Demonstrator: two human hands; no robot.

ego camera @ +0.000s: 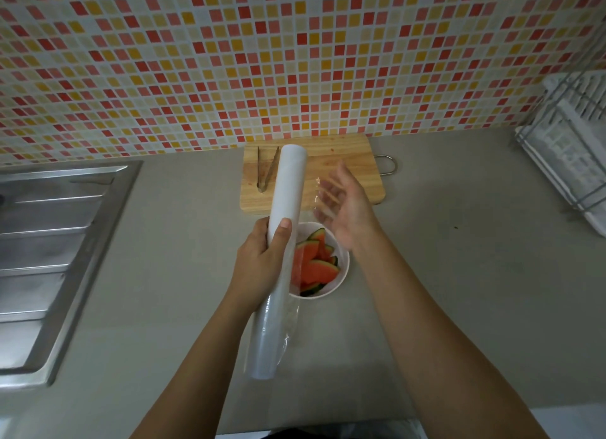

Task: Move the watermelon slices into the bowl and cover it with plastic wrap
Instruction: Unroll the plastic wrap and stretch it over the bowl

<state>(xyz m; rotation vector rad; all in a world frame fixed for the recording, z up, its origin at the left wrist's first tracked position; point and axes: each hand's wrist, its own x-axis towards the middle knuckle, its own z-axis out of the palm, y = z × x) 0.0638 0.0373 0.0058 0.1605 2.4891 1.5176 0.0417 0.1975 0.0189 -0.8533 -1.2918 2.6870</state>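
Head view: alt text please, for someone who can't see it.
Left hand grips a plastic wrap roll above a white bowl of watermelon slices; the open right hand pulls film. Tongs lie on the cutting board behind.

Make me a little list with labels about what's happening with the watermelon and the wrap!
watermelon slices: all in the white bowl
bowl cover: none yet
plastic wrap roll: held above the bowl, tilted
left hand: gripping the roll's middle
right hand: open, against a loose clear sheet of wrap
cutting board: behind the bowl, no slices left
tongs: lying on the board
sink: to the left
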